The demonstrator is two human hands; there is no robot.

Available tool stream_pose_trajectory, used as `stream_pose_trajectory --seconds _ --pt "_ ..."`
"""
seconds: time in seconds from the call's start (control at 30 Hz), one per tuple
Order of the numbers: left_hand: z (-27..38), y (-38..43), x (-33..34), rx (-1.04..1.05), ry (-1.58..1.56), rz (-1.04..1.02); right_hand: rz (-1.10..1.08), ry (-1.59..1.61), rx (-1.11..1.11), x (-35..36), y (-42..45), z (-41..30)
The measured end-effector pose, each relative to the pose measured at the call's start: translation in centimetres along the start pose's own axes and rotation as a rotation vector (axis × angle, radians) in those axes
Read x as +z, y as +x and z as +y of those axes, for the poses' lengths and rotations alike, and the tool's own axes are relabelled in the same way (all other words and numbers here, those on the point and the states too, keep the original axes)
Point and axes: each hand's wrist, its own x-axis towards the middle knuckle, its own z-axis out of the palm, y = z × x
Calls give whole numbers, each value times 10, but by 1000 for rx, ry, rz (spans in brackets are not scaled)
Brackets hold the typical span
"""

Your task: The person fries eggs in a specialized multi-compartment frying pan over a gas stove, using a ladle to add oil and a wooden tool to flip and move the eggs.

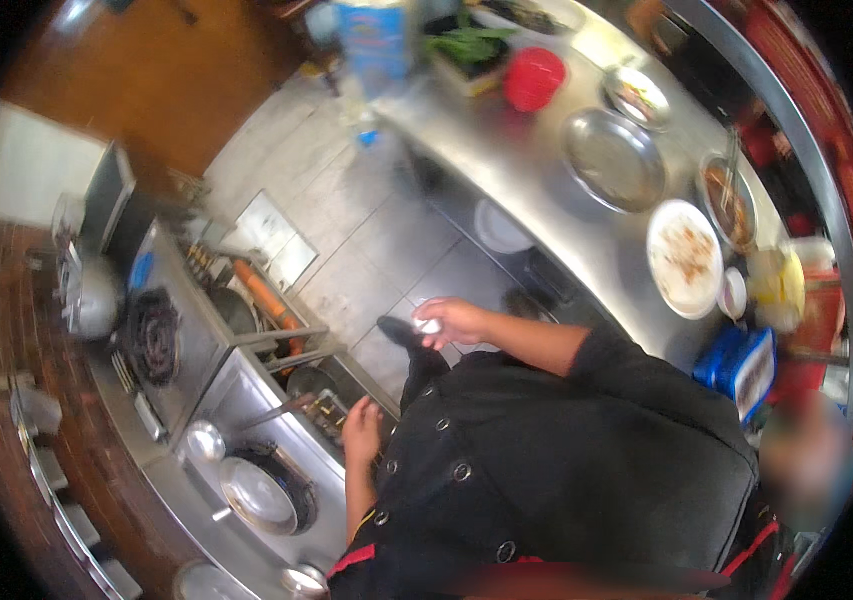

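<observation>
My right hand is curled around a small white rounded object, egg-like in shape, held in front of my black jacket above the tiled floor. My left hand hangs low beside the stove's front edge, fingers loosely curled, with nothing visible in it. To its left, a ladle rests on the steel stove top, its handle pointing towards that hand. A wok-like metal pan sits on the nearer burner. The farther burner bears no pan.
A steel counter runs along the right, holding a round metal tray, a white plate with food remains, a red bowl and a blue container. Orange pipe lies under the stove. A large pot stands at far left.
</observation>
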Motion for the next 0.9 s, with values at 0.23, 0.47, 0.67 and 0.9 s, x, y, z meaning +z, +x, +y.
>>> stream_pose_trajectory --seconds 0.23,0.47,0.67,0.9 --pt "-2 111 -60 150 63 -8 -106 -47 -24 95 102 -80" --pt "18 191 -156 104 120 87 297 178 -438 65 236 -243" --pt "29 254 -199 77 53 85 561 -270 -339 33 187 -214" --pt "62 332 -150 137 176 -239 866 -403 -682 19 32 -285"
